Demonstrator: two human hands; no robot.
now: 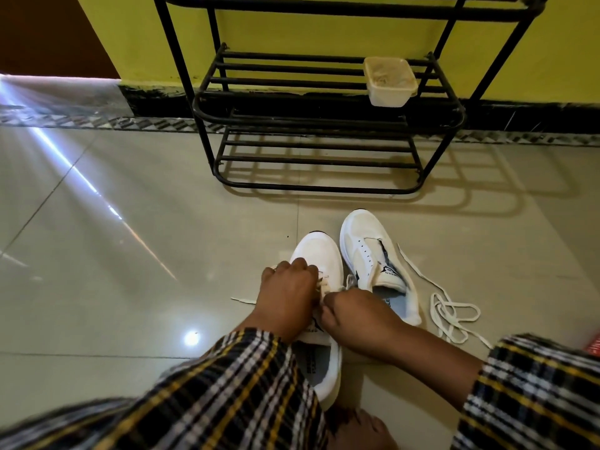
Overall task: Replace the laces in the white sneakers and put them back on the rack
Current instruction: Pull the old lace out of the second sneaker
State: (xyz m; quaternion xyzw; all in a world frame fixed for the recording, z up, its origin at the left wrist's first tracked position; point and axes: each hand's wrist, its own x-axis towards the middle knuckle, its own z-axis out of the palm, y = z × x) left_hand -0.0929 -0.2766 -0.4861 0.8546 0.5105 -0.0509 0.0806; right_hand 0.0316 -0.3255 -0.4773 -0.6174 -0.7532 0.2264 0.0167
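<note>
Both hands' fingers curl on the lace (322,286) over the near sneaker (319,254), the left hand (287,298) and right hand (352,315) hiding its eyelets. Beyond the fingers stands the unlaced sneaker (363,245); a loose lace (451,311) lies right, the rack (324,125) farther off.

Both forearms reached forward in plaid sleeves (246,378). The left hand (289,297) lay knuckles up, fingers curled downward. The right hand (354,315), just beside it and nearly touching, had its fingers curled toward the left hand, pinching a lace (324,287) between them.
</note>
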